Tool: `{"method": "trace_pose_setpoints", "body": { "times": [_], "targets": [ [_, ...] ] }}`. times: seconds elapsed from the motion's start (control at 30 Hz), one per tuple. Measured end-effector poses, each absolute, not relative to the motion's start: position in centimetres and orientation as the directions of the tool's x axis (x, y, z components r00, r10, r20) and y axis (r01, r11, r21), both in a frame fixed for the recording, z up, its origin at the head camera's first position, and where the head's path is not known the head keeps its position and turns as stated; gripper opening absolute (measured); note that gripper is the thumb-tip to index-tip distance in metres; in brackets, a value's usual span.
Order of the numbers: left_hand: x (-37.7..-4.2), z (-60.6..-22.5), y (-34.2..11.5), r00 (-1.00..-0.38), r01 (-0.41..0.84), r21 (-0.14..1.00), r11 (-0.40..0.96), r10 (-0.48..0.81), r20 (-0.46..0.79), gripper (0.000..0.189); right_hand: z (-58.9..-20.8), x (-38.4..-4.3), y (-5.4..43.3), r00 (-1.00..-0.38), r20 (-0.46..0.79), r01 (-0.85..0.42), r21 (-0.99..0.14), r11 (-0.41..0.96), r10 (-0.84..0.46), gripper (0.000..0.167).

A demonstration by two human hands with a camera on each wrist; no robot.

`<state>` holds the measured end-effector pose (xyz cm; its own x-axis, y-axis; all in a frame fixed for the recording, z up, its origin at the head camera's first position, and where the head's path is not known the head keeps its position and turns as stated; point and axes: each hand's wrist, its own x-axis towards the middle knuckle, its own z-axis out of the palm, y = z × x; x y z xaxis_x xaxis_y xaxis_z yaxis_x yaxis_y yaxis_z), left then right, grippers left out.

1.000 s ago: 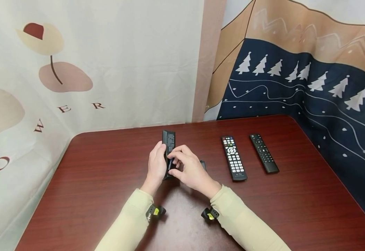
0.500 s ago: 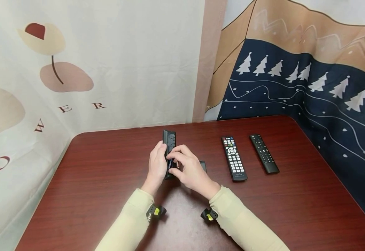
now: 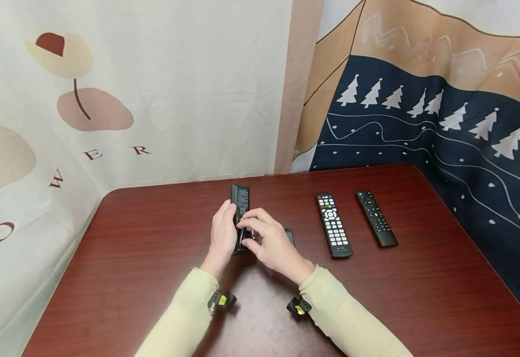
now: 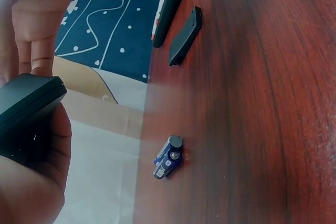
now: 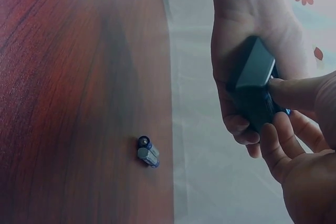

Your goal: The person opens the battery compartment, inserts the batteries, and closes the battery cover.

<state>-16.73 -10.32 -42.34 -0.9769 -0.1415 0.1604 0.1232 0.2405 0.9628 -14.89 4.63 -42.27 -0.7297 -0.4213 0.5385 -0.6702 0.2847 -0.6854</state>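
My left hand (image 3: 223, 230) grips a black remote control (image 3: 240, 196), tilted up with its printed back facing me. The remote's battery bay is uncovered, and a dark blue battery (image 3: 243, 234) shows in it. Thumb and fingertips of my right hand (image 3: 272, 244) pinch at the battery's two ends. In the right wrist view a sliver of blue shows beside the remote (image 5: 257, 72); the fingers hide the rest. Two blue-and-grey batteries (image 4: 169, 157) lie together on the table below the hands. Beyond the right hand lies a black battery cover (image 4: 186, 36), mostly hidden in the head view.
To the right on the red-brown table (image 3: 153, 267) lie a black remote with white buttons (image 3: 333, 225) and a slimmer all-black remote (image 3: 376, 218). Printed cloth curtains (image 3: 197, 99) hang behind and beside the table.
The right fingers have shifted very slightly at the battery bay. Otherwise both hands and the remote hold almost the same place.
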Motion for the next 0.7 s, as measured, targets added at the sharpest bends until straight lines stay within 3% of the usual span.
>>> {"method": "trace_pose_setpoints", "body": {
  "times": [0.27, 0.43, 0.7],
  "targets": [
    [-16.81, -42.48, -10.36, -0.977, 0.126, 0.968, 0.219, -0.144, 0.160, 0.035, -42.33, -14.84, 4.73, -0.724, 0.550, -0.679, -0.674, 0.292, -0.415, 0.033],
    [-16.88, -42.46, -10.39, -0.980, 0.124, 0.978, 0.169, -0.137, 0.148, 0.036, -42.45, -14.84, 4.77, -0.704, 0.575, -0.707, -0.622, 0.335, -0.417, 0.035],
    [-16.97, -42.28, -10.47, -0.985, 0.103, 0.992, 0.075, -0.132, 0.112, 0.040, -42.44, -14.71, 4.93, -0.700, 0.550, -0.706, -0.631, 0.321, -0.455, 0.045]
  ]
}}
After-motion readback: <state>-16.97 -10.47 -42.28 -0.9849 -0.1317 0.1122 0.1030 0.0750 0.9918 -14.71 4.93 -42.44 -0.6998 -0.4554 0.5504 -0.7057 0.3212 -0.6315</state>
